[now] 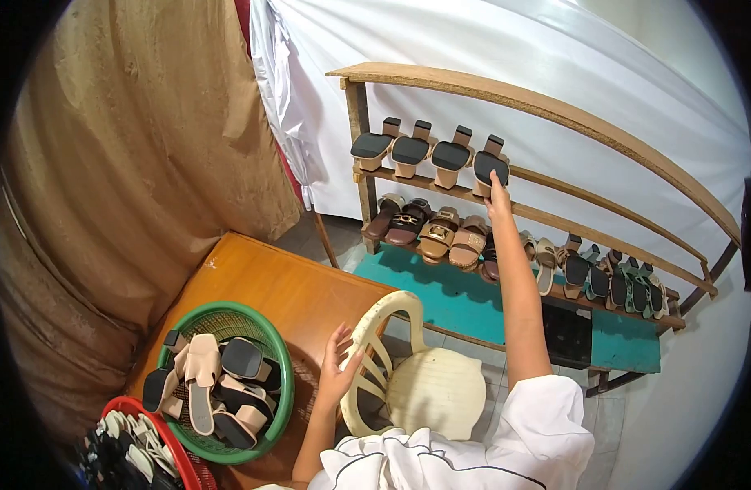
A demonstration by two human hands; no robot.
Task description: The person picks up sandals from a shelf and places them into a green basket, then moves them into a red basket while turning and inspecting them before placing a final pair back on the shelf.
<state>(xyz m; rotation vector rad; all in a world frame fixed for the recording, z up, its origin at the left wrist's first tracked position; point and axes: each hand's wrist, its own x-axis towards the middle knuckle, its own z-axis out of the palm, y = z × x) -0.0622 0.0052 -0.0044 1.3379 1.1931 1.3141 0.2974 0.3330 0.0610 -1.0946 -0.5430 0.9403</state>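
Note:
My right hand (499, 194) reaches out to the upper shelf of a wooden rack and holds a black-soled heeled sandal (490, 166), its sole facing me. Left of it on that shelf stand three similar sandals, such as the nearest one (452, 155). My left hand (338, 363) is near the back of a cream plastic chair, fingers apart, with nothing in it. To its left, a green basket (287, 392) holds several beige and black heeled sandals (202, 367).
The wooden rack (473, 84) has a lower row of assorted sandals (437, 237) above a teal board (465, 306). The cream chair (436, 392) stands beside an orange-brown table (253, 273). A red basket (175, 445) of footwear sits at lower left. Brown and white curtains hang behind.

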